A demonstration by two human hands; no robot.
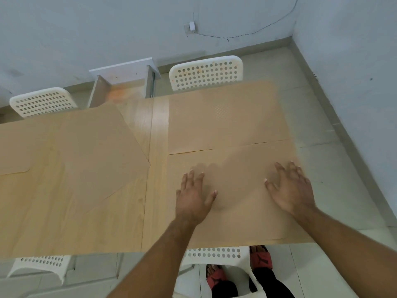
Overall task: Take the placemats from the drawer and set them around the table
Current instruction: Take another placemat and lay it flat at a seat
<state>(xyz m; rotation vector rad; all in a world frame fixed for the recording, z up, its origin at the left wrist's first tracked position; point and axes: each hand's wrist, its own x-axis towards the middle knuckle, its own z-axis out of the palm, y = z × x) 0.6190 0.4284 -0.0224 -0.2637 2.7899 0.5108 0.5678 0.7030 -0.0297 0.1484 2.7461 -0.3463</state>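
Both forearms reach forward from the bottom edge, bare, over the near rim of the counter (75,222). Left hand (194,195) lies palm down with fingers spread and thumb out to the right, flat on the near right mat (236,211); right hand (291,188) lies the same way, fingers fanned and pointing up and left, near that mat's right edge. Neither hand pinches anything; both press flat on the sheet. This mat is a thin tan rectangle with a faint woven dot texture, and its right side runs along the counter's right end. Just beyond it lies a second mat (225,119), same colour and shape, the two long edges meeting at a thin seam with a slight lift. On the left half a third mat (71,147) sits turned at an angle, one corner pointing toward the counter's middle seam, and part of a fourth mat (12,153) shows at the far left edge. Pale wood grain shows on the counter as a bare strip between the left and right mats. White plastic chairs with perforated backs stand at the far side (206,72) and (43,101), and two more are tucked under the near edge (214,253) and (40,263). A white drawer (122,82) hangs open behind the counter, between the far chairs. Pale tiled floor (322,117) is open to the right of the counter, up to the wall.
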